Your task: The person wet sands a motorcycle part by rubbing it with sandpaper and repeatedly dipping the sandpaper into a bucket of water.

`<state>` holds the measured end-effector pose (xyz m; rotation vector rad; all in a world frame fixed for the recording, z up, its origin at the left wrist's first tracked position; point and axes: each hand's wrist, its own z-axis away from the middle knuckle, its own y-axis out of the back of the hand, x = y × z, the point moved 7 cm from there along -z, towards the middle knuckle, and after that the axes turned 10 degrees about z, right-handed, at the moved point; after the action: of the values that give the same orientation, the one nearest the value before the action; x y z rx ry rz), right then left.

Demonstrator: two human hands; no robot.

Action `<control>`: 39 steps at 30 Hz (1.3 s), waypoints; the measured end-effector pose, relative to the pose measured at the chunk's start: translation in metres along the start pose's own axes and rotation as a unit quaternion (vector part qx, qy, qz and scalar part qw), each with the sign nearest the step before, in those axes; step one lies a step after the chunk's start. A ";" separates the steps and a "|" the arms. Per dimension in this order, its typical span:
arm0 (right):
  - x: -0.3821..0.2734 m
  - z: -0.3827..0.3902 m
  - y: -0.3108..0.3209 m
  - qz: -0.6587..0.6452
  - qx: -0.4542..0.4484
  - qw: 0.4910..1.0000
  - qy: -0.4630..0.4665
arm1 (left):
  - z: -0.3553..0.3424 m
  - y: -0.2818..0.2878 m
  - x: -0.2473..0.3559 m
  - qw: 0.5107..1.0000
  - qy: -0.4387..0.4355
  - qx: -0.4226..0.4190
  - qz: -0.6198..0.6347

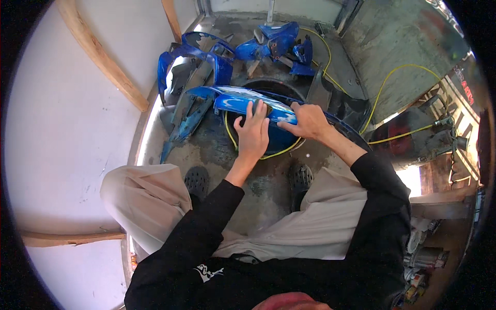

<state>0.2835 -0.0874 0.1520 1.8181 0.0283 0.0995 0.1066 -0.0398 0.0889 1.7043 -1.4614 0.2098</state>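
Observation:
A long curved blue motorcycle fender, with pale worn patches along its top and side, lies across a round dark tub. My right hand is closed around its right end, thumb on the near side. My left hand presses a small dark pad against the fender's side. The fingers are held together over the pad and point away from me; the thumb sticks out to the left. What the pad is made of cannot be made out.
Blue motorcycle body panels lie behind and left of the tub, with more blue parts at the back. A yellow hose loops along the right beside a dark tank. Cans stand at lower right. A white wall borders the left.

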 end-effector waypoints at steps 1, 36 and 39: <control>0.002 0.001 0.003 0.003 0.005 1.000 -0.001 | -0.004 0.002 0.000 1.000 -0.002 -0.001 -0.016; 0.023 -0.026 0.016 -0.047 0.052 0.988 -0.138 | -0.164 0.039 -0.083 0.972 -0.164 -0.167 -0.008; 0.021 -0.021 0.023 -0.058 0.042 0.983 -0.169 | -0.113 0.018 -0.040 0.974 -0.186 -0.125 0.026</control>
<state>0.3024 -0.0710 0.1802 1.8910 -0.1031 -0.2978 0.1232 0.0675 0.1427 1.5546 -1.7231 -0.2725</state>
